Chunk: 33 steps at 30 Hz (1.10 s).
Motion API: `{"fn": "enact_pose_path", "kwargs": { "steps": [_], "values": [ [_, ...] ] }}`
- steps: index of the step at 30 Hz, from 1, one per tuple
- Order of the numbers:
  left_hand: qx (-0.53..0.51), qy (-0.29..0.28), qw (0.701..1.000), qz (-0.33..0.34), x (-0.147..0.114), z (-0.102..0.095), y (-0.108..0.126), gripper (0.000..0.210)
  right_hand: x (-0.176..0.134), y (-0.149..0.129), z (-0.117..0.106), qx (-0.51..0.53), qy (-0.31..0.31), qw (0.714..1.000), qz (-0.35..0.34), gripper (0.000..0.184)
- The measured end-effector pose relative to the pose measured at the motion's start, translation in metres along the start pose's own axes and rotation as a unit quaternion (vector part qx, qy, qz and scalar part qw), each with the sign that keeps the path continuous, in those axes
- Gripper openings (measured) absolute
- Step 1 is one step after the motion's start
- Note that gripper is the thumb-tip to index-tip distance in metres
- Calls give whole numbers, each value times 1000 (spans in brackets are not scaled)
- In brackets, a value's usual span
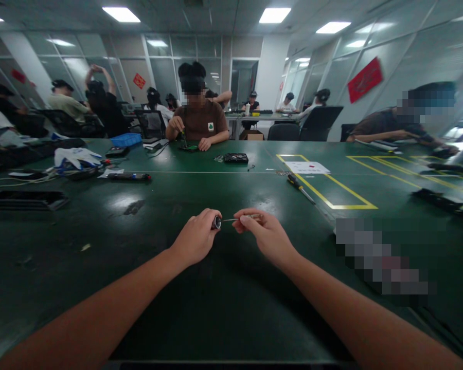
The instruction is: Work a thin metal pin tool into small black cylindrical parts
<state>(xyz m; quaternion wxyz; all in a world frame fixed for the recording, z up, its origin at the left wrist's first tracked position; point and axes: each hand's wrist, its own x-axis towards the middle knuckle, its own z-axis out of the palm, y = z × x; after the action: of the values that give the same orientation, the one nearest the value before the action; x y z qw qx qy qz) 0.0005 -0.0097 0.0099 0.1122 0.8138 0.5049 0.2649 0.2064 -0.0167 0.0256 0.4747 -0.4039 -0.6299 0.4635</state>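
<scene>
My left hand [195, 236] is closed around a small dark cylinder with a silvery ring at its end [216, 222]; most of it is hidden by my fingers. My right hand [269, 235] pinches a thin screwdriver [229, 220], held level above the green table [224, 318]. Its slim metal shaft points left at the ringed end of the cylinder. Whether the tip touches or enters that end, I cannot tell.
Beyond my right hand lies a yellow-and-black screwdriver [301, 188] beside yellow tape [355, 206] and a white sheet [307, 167]. A pen-like dark tool [128, 177], white gloves [75, 158] and a blue tray [126, 140] are at left. A person [200, 121] works opposite.
</scene>
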Motion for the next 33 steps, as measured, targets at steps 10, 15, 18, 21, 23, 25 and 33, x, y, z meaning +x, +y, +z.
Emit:
{"fn": "enact_pose_path", "kwargs": {
  "steps": [10, 15, 18, 21, 23, 25, 33],
  "values": [
    [-11, -8, 1000, -14, 0, 2, -2, 22, 1, 0, -3, 33, 33, 999, -2, 22],
    [-12, -28, 1000, 7, 0, 1, 1, 19, 1, 3, 2, 0, 3, 1000, 13, 23],
    [-14, -30, 999, 3, 0, 1, 2, 19, 1, 3, 4, -2, 7, 1000, 15, 22],
    [-15, -31, 999, 2, 0, 1, 2, 19, 1, 2, 4, 9, 12, 1000, 20, 21],
    [-17, -33, 999, 1, -1, 1, 1, 20, 2, 3, 4, 22, 10, 999, 27, 21],
    [-17, -32, 999, -5, -1, 1, 1, 21, 3, 5, 4, 55, 11, 998, 43, 21],
    [-27, -35, 999, -27, -1, 3, 1, 22, 6, 9, 3, 135, 22, 986, 95, 23]
  ]
}}
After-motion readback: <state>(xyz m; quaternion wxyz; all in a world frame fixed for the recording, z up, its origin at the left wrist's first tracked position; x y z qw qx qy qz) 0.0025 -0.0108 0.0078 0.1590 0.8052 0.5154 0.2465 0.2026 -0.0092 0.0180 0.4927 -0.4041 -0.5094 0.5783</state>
